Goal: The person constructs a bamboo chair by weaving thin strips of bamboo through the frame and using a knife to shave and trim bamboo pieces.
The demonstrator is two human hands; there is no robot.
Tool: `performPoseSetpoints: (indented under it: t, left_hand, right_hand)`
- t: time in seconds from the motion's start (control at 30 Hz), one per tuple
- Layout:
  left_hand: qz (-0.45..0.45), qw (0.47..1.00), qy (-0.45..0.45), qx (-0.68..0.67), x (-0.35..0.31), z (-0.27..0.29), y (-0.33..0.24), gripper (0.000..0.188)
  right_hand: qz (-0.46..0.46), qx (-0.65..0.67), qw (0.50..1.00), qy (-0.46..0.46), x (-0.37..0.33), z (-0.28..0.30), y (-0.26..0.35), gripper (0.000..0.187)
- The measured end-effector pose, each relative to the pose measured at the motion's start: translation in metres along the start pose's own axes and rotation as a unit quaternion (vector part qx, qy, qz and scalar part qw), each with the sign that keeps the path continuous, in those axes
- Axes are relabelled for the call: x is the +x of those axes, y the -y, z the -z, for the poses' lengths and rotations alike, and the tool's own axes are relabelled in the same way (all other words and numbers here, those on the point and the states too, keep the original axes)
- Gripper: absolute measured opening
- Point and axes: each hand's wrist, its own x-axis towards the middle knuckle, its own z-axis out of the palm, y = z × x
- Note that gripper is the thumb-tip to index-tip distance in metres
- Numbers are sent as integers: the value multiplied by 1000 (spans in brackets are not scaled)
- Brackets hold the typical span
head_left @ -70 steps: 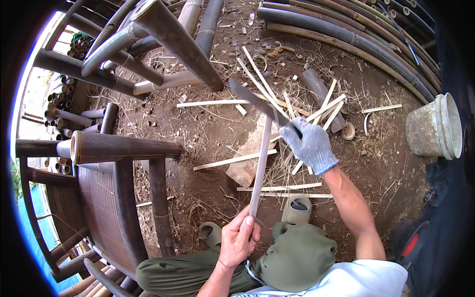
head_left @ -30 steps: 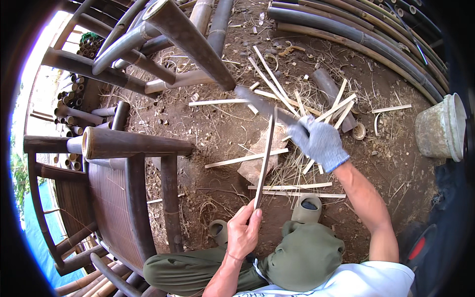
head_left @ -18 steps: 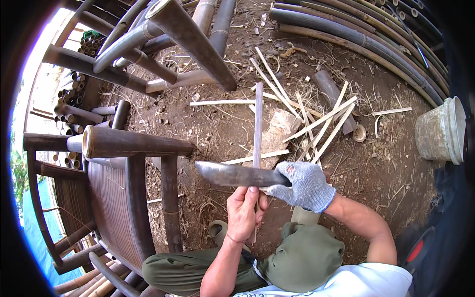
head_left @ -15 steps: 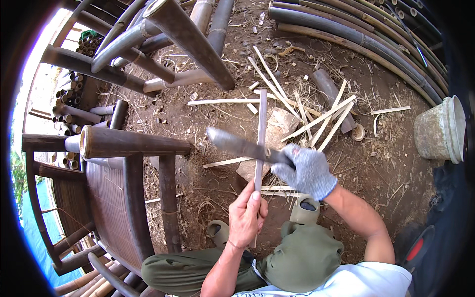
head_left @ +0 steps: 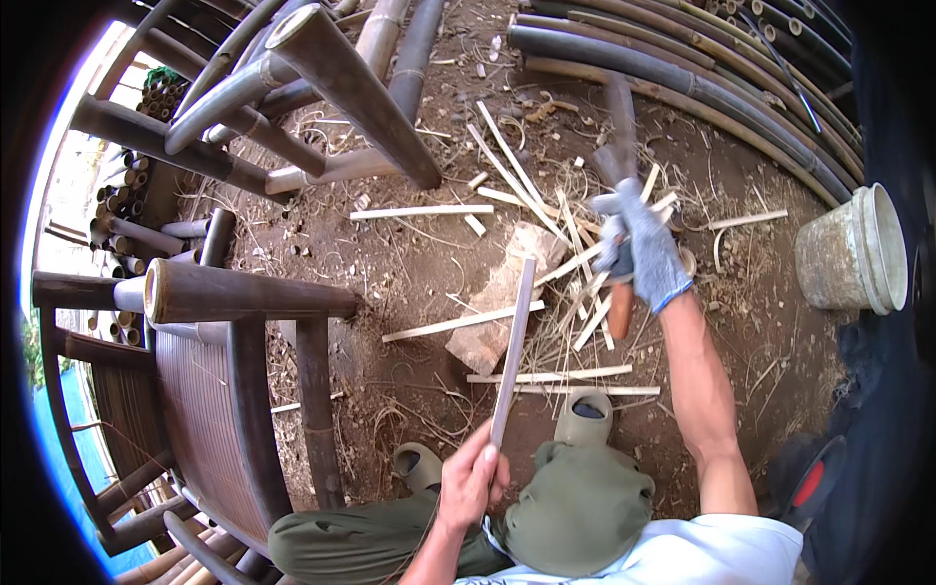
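Note:
My bare left hand (head_left: 471,483) is closed round the lower end of a flat bamboo strip (head_left: 513,351), which slants up and away from me. My right hand (head_left: 647,249), in a grey knitted glove, grips a large machete-like knife by its brown wooden handle (head_left: 620,312). The knife's blade (head_left: 621,122) points away from me and is smeared by motion, apart from the strip. Beyond the strip lies a rough, pale brown block (head_left: 512,288). Pale split bamboo strips (head_left: 585,261) lie crisscrossed on the dirt beneath the right hand, with another strip (head_left: 458,322) against the block.
Dark bamboo chair frames (head_left: 253,292) stand at the left, and another frame (head_left: 356,97) at the far left. Long bamboo poles (head_left: 673,73) are stacked at the far right. A dirty white bucket (head_left: 838,249) stands at the right. Shavings litter the dirt floor (head_left: 390,351).
My right hand has swung the knife away from the strip, to the far right, its blade now pointing away from me. My left hand has lowered the strip slightly toward me, tilting it right.

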Motion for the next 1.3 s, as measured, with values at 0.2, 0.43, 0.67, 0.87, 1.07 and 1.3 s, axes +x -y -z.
performPoseSetpoints:
  t: [0.2,0.43,0.67,0.87,1.07,1.3]
  left_hand:
    - [-52,993,98,33,66,10,-5,45]
    - [-399,886,-15,236,119,-36,-130,53]
    - [-479,830,-12,285,121,-55,-174,25]
    - [-556,778,-62,285,132,-31,-150,31]
    - [-542,788,-73,283,135,-30,-109,37]
    - [-520,807,-50,275,122,-32,-105,40]
  right_hand:
    - [-117,171,966,153,-83,-70,-3,39]
    - [-4,-77,991,111,-105,-78,21,30]
    - [32,-153,982,102,-109,-80,44,30]
    - [58,-170,973,141,-140,-40,53,32]
    - [17,-233,965,119,-177,-44,59,35]
    - [257,-501,808,173,-183,-56,55,32]
